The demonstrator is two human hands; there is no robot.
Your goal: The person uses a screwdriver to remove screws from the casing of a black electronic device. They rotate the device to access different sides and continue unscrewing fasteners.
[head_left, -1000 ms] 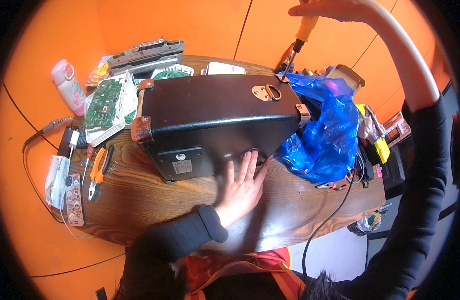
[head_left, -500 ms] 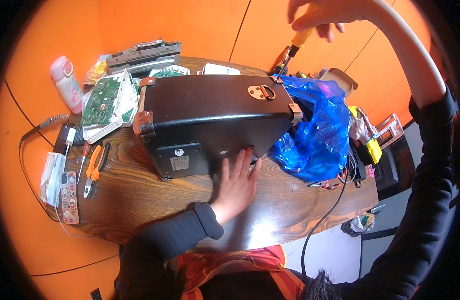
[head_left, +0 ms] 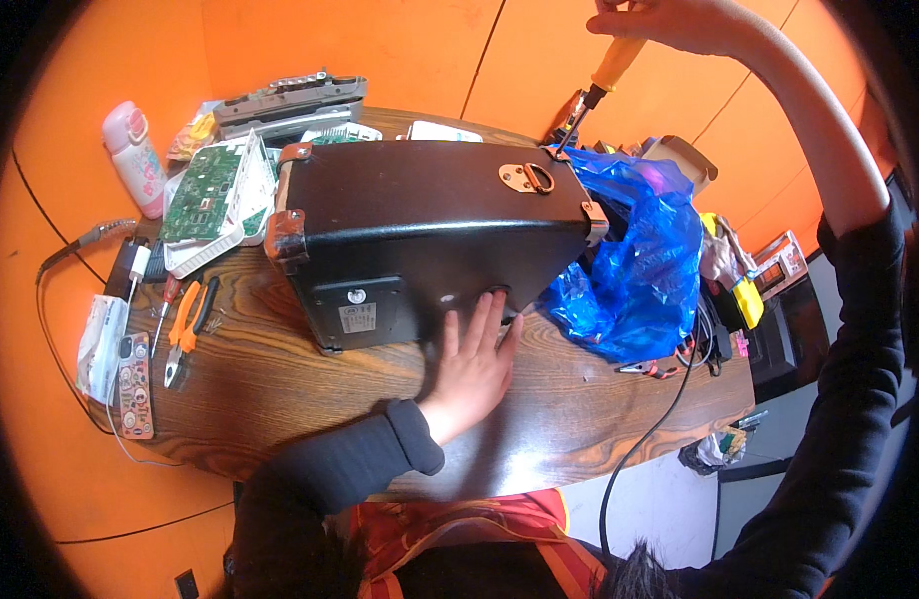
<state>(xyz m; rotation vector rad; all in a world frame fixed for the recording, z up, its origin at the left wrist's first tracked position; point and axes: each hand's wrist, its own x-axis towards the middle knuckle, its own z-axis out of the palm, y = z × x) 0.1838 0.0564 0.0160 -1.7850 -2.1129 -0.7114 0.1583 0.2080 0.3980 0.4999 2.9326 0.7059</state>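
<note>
In the middle of the frame, a black case (head_left: 410, 190) stands on the wooden surface (head_left: 280, 399). The left hand (head_left: 472, 374) rests open against its front face, fingers straight and slightly spread. At the upper right, the right hand (head_left: 674, 22) has its fingers closed around a yellow screwdriver (head_left: 617, 64) slanting down to the case's far right corner.

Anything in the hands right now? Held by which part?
The right hand holds a screwdriver by the upper end of its yellow handle. The left hand grips nothing visible; it lies open against the case.
</note>
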